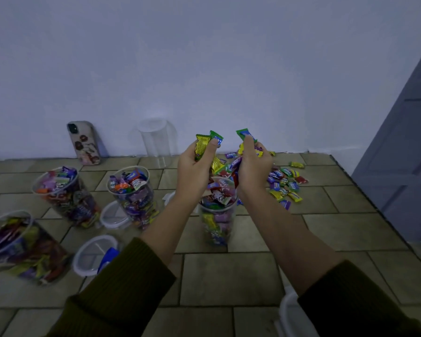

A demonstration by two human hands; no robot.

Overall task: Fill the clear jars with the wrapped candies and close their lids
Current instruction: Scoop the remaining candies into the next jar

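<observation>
Crinkly foil candies [206, 144] gripped in both hands [197, 164], cylindrical clear jar [218, 215] beneath

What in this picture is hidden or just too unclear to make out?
Head view:
Middle jar: parts of its rim are hidden behind the left hand and right hand.
Leftmost jar: cut off by the left edge.
White plastic piece at bottom: mostly covered by the right sleeve.
Loose candies: wrapper print too small and blurred to read.

Tiled floor [229, 276] w/ jars [134, 203], lids [95, 255], candies [286, 188]
</observation>
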